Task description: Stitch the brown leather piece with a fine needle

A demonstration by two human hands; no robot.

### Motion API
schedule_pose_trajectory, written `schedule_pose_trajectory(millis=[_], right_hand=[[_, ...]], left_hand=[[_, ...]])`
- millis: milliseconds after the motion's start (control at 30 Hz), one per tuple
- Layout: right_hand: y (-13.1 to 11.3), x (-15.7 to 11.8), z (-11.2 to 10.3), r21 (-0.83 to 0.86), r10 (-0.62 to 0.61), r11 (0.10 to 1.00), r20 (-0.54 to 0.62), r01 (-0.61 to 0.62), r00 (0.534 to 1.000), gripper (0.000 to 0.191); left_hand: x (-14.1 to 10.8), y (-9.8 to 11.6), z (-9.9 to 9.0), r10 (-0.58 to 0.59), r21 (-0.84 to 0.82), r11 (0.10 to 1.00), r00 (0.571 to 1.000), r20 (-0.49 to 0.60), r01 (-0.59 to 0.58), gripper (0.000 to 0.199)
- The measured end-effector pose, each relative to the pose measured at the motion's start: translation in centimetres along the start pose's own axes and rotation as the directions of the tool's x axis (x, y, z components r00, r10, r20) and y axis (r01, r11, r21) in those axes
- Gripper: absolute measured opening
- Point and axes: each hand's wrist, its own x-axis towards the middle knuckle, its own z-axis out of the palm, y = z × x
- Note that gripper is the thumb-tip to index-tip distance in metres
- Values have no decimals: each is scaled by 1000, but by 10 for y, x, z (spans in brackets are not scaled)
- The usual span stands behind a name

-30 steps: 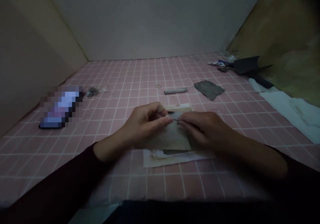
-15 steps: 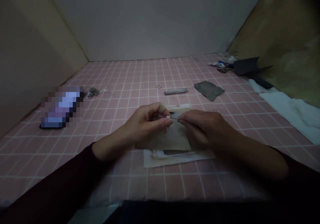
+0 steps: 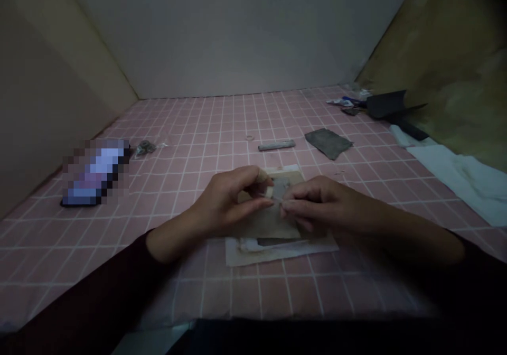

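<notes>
Over the middle of the table, my left hand [image 3: 233,194] pinches a small pale ring-like piece [image 3: 269,192] between thumb and fingers. A bandage-like wrap shows on one finger of this hand. Just to its right, my right hand [image 3: 317,202] is closed on a thin rod [image 3: 278,201], whose tip points at the pale piece. Whether the rod touches it I cannot tell. Under both hands lies a brownish sheet [image 3: 273,228], with a white paper [image 3: 245,258] beneath it.
Pink checked cloth [image 3: 190,159] covers the table. Beyond my hands lie a pale ring [image 3: 249,138], a grey roll [image 3: 276,145] and a dark grey sheet [image 3: 328,142]. A phone [image 3: 97,173] and a small plastic bag [image 3: 145,148] are left; dark folded material [image 3: 386,105] and white cloth [image 3: 455,173] are right.
My right hand has come lower with the thin rod. My left fingers have opened wider round the pale piece, turning it so more of it shows.
</notes>
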Motion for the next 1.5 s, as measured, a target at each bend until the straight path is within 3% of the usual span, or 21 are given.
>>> schedule_pose_trajectory(millis=[67, 133, 233, 333, 433, 500, 567, 667, 767, 833, 900, 1000, 1067, 1167, 1267, 1333, 1433, 1500], right_hand=[[5, 0, 4, -233, -86, 971, -159, 48, 983, 28], [11, 0, 9, -475, -226, 877, -281, 70, 933, 24], [15, -1, 13, -567, -307, 819, -300, 90, 903, 19], [12, -1, 11, -422, -169, 905, -264, 44, 950, 26], [8, -1, 5, -32, 38, 999, -49, -40, 998, 38], [8, 0, 3, 84, 68, 994, 23, -70, 997, 42], [10, 0, 5, -52, 37, 998, -78, -41, 996, 40], [14, 0, 10, -419, -155, 908, -287, 21, 945, 27], [13, 0, 13, -542, -256, 839, -327, 41, 910, 23], [10, 0, 11, -470, -189, 882, -286, 35, 939, 26], [7, 0, 7, -290, -70, 957, -186, 13, 980, 32], [6, 0, 4, -144, -11, 990, -95, -3, 995, 36], [9, 0, 5, -281, -79, 959, -180, 26, 980, 31], [14, 0, 10, -519, -251, 852, -293, 68, 922, 23], [15, 0, 13, -548, -278, 833, -290, 79, 916, 22], [11, 0, 10, -447, -195, 892, -250, 66, 948, 25], [6, -1, 5, -150, -29, 989, -107, 12, 994, 31], [5, -1, 3, -87, -12, 996, -74, 5, 997, 31]], left_hand=[[0, 1, 0, -90, -98, 991, 996, 26, 93, 18], [0, 2, 1, -194, -235, 950, 978, 73, 206, 17], [-1, 2, 2, -235, -351, 903, 968, 83, 249, 18], [-1, 1, 2, -123, -118, 985, 992, 18, 124, 17], [-1, -1, 1, -3, 52, 999, 1000, -2, 3, 15], [-2, 0, 1, 26, 52, 998, 999, -31, -25, 17], [-2, 1, 1, -24, -24, 999, 999, -42, 23, 19], [-2, 2, 0, -185, -211, 959, 982, 30, 187, 21], [-1, 2, -1, -210, -264, 940, 976, 59, 218, 20], [-1, 1, -1, -146, -133, 980, 989, 15, 147, 18], [-1, -1, 0, -70, 24, 997, 998, -6, 70, 13], [-1, -1, 0, -18, 70, 997, 1000, -13, 18, 12], [-1, 1, 0, -81, -18, 997, 996, -26, 80, 14], [0, 3, 0, -225, -192, 956, 974, 13, 223, 19], [0, 3, -1, -231, -196, 953, 973, 23, 232, 19], [-1, 2, -1, -166, -86, 983, 986, -5, 165, 15], [-2, -1, -1, -40, 70, 997, 999, -21, 41, 11], [-2, -2, -1, -12, 103, 995, 1000, -24, 14, 11]])
